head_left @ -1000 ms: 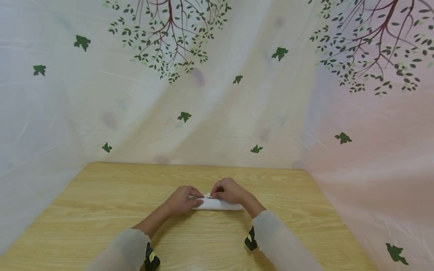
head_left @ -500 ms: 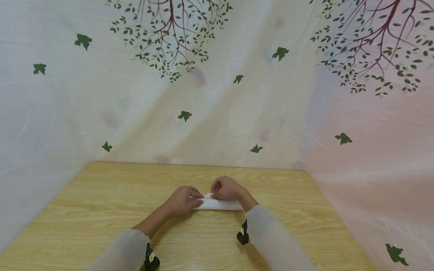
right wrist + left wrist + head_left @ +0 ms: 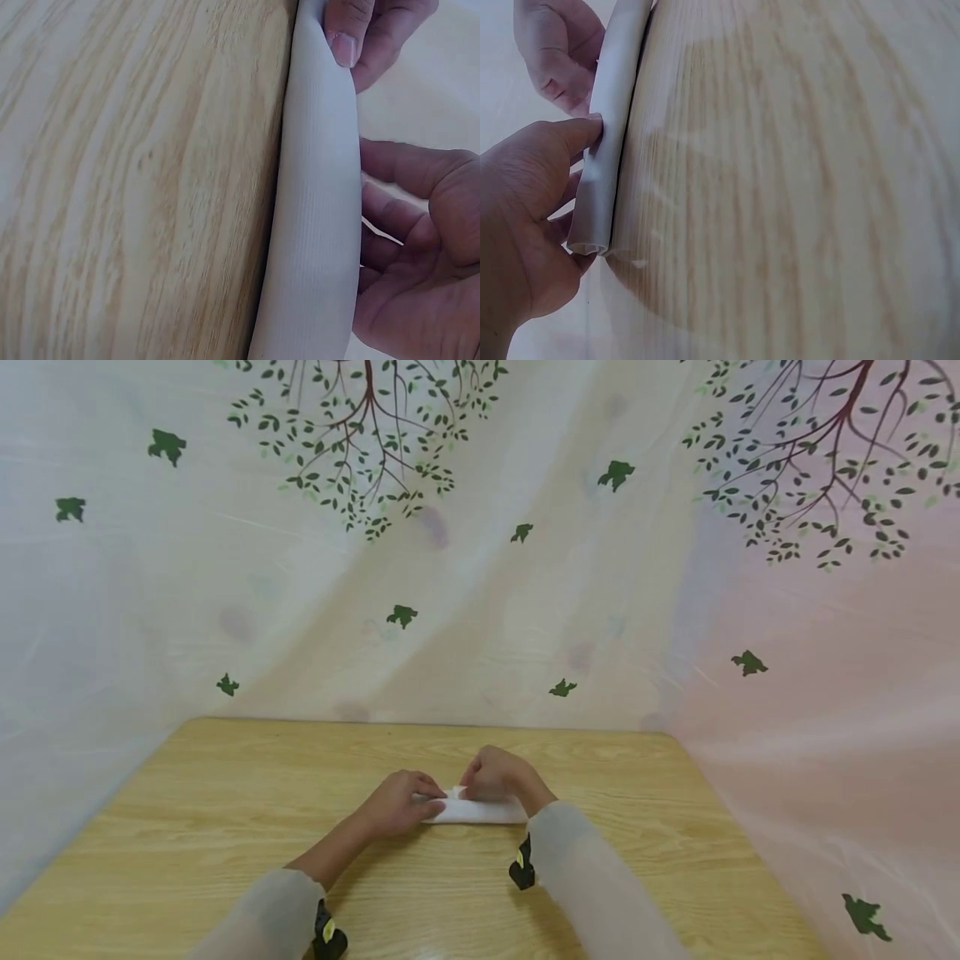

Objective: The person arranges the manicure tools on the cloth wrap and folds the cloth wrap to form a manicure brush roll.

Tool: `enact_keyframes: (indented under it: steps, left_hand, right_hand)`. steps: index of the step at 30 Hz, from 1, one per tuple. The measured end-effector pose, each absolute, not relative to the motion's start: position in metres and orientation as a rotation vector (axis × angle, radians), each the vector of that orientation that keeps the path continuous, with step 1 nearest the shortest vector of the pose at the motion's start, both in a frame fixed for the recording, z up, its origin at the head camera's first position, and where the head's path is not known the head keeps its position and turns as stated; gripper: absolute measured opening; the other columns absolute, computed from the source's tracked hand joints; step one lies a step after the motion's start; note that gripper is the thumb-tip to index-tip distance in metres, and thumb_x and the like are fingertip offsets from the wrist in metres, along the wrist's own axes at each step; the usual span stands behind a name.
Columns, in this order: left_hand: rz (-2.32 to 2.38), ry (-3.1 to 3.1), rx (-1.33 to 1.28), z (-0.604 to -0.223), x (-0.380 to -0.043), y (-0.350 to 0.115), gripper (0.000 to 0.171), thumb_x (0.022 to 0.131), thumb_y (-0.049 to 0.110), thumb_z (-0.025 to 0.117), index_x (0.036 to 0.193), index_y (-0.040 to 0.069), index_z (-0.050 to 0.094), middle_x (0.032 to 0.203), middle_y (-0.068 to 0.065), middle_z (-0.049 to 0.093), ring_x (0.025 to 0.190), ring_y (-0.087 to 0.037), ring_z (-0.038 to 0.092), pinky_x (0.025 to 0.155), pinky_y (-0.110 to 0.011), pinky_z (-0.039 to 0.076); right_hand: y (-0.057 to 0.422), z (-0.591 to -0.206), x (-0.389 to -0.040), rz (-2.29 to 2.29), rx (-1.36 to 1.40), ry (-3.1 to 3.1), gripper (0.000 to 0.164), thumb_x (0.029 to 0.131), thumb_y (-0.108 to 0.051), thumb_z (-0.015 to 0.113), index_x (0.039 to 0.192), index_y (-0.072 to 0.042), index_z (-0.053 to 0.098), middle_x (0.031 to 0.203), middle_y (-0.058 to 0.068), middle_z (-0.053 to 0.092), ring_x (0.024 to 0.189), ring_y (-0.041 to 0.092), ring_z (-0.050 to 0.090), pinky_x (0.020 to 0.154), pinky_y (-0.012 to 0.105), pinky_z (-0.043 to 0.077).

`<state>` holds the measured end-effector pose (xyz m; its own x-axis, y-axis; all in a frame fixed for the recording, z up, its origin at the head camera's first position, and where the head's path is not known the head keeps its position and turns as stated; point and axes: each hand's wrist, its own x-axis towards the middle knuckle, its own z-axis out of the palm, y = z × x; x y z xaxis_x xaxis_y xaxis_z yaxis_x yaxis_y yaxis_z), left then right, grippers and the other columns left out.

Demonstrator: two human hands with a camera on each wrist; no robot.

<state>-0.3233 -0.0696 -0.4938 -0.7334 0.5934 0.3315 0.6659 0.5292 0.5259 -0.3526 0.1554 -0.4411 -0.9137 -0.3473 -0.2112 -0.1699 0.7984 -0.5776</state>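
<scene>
A long white ribbed roll (image 3: 480,812) lies crosswise on the wooden table, and its open end shows layers in the left wrist view. My left hand (image 3: 401,806) grips it near the left end, thumb on the near side and fingers behind. A small white strip (image 3: 455,792) sticks up behind the roll between the hands. My right hand (image 3: 498,774) reaches over the roll with curled fingers and pinches at this strip. In the right wrist view the right fingertips (image 3: 375,161) are partly hidden behind the roll (image 3: 319,195).
The wood-grain table (image 3: 300,760) ends at a pale cloth backdrop (image 3: 480,635) with printed branches and green leaf shapes. A dark wrist camera (image 3: 522,862) sits at the right cuff and another dark wrist camera (image 3: 327,933) at the left.
My right hand and forearm have shifted left and slightly farther away, around the strip. The left hand keeps its grip at the roll's left end. The head view has turned slightly.
</scene>
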Motion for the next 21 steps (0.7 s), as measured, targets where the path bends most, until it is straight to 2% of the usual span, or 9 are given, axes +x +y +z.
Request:
enact_keyframes:
  steps: [10,16,21]
  left_hand:
    - [-1.003,-2.656,-1.12,-0.492,-0.32,-0.068,0.022,0.099,0.02,0.068,0.109,0.003,0.079,0.111,-0.01,0.074,0.108,-0.029,0.068,0.095,-0.048,0.052]
    - [-0.964,-2.661,-1.156,-0.492,-0.322,-0.068,0.021,0.099,0.02,0.068,0.109,0.005,0.079,0.11,-0.009,0.074,0.106,-0.027,0.068,0.096,-0.047,0.051]
    - [-0.905,-2.719,-1.149,-0.486,-0.322,-0.07,0.024,0.1,0.022,0.067,0.114,0.005,0.077,0.114,-0.008,0.073,0.111,-0.027,0.067,0.098,-0.048,0.05]
  right_hand:
    - [0.151,-0.44,-0.35,-0.76,-0.435,2.707,0.005,0.086,-0.017,0.082,0.087,-0.016,0.077,0.086,-0.004,0.07,0.085,0.015,0.06,0.087,0.037,0.048]
    - [0.158,-0.442,-0.349,-0.822,-0.457,2.667,0.005,0.088,-0.017,0.081,0.092,-0.014,0.079,0.09,-0.004,0.071,0.087,0.016,0.062,0.09,0.041,0.05]
    - [0.17,-0.442,-0.349,-0.909,-0.566,2.667,0.014,0.091,-0.017,0.079,0.101,-0.009,0.078,0.097,-0.001,0.074,0.091,0.015,0.064,0.088,0.039,0.053]
